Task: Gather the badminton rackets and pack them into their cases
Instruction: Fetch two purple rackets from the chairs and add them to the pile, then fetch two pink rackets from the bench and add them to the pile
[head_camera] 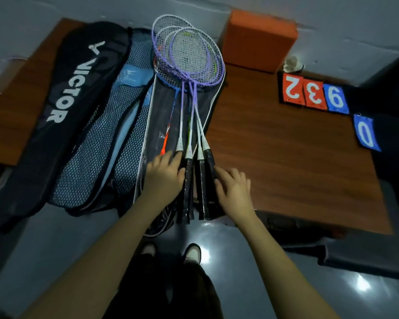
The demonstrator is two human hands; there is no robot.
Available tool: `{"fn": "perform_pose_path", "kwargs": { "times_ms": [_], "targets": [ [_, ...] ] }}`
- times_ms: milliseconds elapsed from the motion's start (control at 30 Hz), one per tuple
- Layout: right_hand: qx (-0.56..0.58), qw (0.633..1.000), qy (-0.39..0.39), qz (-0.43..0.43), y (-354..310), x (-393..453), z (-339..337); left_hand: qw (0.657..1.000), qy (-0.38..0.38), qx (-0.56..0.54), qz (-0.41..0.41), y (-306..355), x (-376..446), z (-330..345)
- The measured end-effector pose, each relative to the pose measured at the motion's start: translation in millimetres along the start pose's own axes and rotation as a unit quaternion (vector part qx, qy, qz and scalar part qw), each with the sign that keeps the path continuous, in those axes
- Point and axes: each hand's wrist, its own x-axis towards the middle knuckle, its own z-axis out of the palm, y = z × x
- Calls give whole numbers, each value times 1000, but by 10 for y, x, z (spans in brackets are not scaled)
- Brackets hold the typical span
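Several badminton rackets (189, 56) with purple and white frames lie stacked on a dark mesh case (161, 107), heads at the far side and black grips (203, 187) toward me. My left hand (164, 176) rests with relaxed fingers on the left side of the grips. My right hand (233, 189) touches the right side of the grips with spread fingers. To the left lie a blue mesh case (106, 143) and a black Victor case (72, 97), overlapping each other.
Everything lies on a brown wooden table (286, 157). An orange box (258, 40) stands at the back against the wall. A flip scoreboard (313, 93) with red and blue number cards sits at the right. A dark chair (366, 261) is below right. My shoes (192, 253) stand on the glossy floor.
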Motion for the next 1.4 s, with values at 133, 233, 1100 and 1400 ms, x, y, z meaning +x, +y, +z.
{"fn": "perform_pose_path", "kwargs": {
  "times_ms": [133,233,1100,1400],
  "targets": [
    [41,996,28,-75,-188,-123,-92,999,41,-9,-13,-89,-359,-173],
    [56,992,48,-101,-415,-279,-114,995,91,-42,-25,-213,-631,-320],
    [54,947,-311,55,-3391,-2528,2844,873,-82,-197,-439,-4089,-5038,-441],
    [77,919,-364,133,-4036,-1913,3753,817,-150,-256,-495,-5106,-5064,-602]
  ]
}}
